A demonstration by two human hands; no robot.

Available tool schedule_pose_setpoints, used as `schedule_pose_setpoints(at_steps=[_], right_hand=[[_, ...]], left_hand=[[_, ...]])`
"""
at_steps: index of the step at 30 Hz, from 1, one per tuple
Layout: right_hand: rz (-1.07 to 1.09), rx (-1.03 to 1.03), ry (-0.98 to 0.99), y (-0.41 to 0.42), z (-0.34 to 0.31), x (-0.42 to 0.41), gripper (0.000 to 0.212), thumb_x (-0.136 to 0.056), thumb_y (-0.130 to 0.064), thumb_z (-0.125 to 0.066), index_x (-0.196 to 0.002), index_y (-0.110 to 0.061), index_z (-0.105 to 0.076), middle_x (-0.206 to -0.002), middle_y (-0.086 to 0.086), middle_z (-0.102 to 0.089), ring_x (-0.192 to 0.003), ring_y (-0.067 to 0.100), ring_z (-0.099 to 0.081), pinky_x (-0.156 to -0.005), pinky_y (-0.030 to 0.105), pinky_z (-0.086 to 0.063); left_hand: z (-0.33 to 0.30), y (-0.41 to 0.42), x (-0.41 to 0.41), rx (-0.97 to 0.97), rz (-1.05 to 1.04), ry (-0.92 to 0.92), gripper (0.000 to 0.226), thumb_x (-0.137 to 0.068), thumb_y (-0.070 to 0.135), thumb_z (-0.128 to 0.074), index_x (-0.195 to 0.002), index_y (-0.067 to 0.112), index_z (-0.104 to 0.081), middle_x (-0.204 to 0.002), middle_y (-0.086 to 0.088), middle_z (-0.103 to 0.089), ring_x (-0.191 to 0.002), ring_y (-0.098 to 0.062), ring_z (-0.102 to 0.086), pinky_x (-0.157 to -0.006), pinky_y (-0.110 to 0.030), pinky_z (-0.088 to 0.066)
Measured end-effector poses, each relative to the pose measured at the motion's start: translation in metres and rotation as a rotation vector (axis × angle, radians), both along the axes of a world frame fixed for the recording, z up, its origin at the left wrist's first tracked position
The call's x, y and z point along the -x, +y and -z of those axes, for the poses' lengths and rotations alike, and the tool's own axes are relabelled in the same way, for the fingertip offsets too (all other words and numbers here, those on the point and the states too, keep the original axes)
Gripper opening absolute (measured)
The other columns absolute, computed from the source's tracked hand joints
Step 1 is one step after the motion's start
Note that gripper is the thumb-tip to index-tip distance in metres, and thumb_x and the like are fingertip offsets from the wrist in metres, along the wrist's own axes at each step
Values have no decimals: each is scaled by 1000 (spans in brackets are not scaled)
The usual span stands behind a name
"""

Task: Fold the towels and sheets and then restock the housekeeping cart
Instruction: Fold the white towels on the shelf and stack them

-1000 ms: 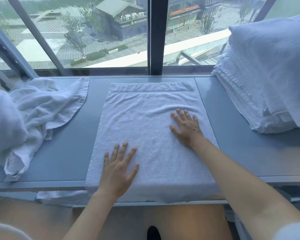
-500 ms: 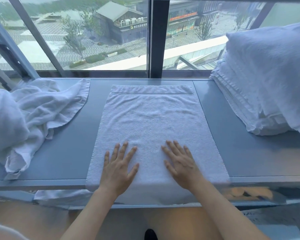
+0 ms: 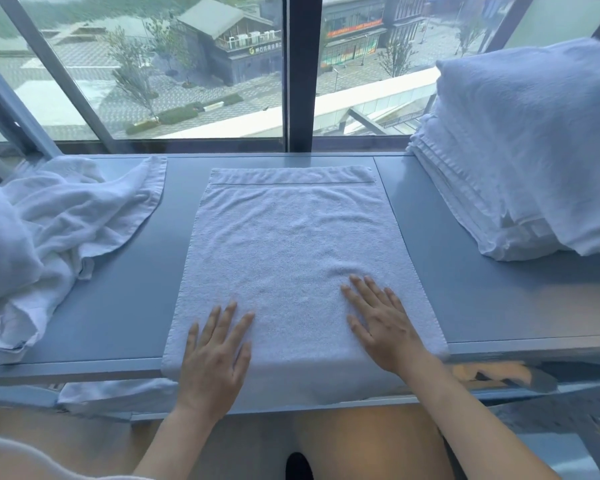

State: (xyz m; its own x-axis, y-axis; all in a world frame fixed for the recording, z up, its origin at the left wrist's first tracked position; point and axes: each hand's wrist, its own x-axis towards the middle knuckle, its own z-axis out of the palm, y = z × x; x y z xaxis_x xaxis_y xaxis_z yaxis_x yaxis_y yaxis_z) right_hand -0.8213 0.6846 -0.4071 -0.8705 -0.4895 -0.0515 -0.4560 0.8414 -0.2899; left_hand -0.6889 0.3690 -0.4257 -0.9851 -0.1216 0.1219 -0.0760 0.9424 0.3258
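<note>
On the counter (image 3: 125, 306), left hand (image 3: 212, 355) and right hand (image 3: 383, 323) lie flat, fingers spread, smoothing the white towel (image 3: 291, 244); next up's probably pinching its edge to fold.

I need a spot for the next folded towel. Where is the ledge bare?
Two bare strips of ledge: one between the crumpled towels and the flat towel, one between the flat towel and the folded stack. The far left and far right are crowded; both hands lie on the flat towel.
</note>
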Motion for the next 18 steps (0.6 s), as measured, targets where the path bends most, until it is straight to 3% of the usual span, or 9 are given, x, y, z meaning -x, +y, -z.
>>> schedule_pose_setpoints(at_steps=[8, 12, 15, 18], right_hand=[[4, -4, 0, -4, -1, 11, 60, -105, -48, -27, -163, -40, -13, -170, -20, 4, -156, 3, 13, -128, 40, 2], [6, -37, 2, -9, -8, 5, 59, -108, -42, -30, -164, -33, -15, -171, -15, 4, -157, 7, 11, -128, 44, 3], [-94, 13, 52, -30, -11, -20, 60, -106, -44, -25, -163, -29, -19, -172, -13, 0, -157, 8, 10, -128, 48, -1], [-231, 35, -13, -61, -5, -48, 62, -106, -52, -22, -164, -32, -15, -172, -14, 5, -156, 6, 15, -126, 44, 8]], left_hand=[[-3, -10, 21, 18, 0, -65, 58, -102, 52, -20, -158, 46, -27, -170, 16, -10, -158, -9, 1, -128, -44, 0], [-1, -8, 19, 27, -8, -57, 57, -102, 52, -21, -159, 46, -26, -170, 16, -10, -158, -9, 0, -128, -46, -4], [1, -5, 18, 38, -28, -42, 57, -102, 50, -23, -159, 44, -27, -170, 14, -13, -158, -12, -5, -128, -49, -8], [0, -3, 18, 49, -29, -45, 58, -101, 50, -24, -159, 44, -27, -170, 14, -14, -158, -13, -7, -127, -49, -10]])
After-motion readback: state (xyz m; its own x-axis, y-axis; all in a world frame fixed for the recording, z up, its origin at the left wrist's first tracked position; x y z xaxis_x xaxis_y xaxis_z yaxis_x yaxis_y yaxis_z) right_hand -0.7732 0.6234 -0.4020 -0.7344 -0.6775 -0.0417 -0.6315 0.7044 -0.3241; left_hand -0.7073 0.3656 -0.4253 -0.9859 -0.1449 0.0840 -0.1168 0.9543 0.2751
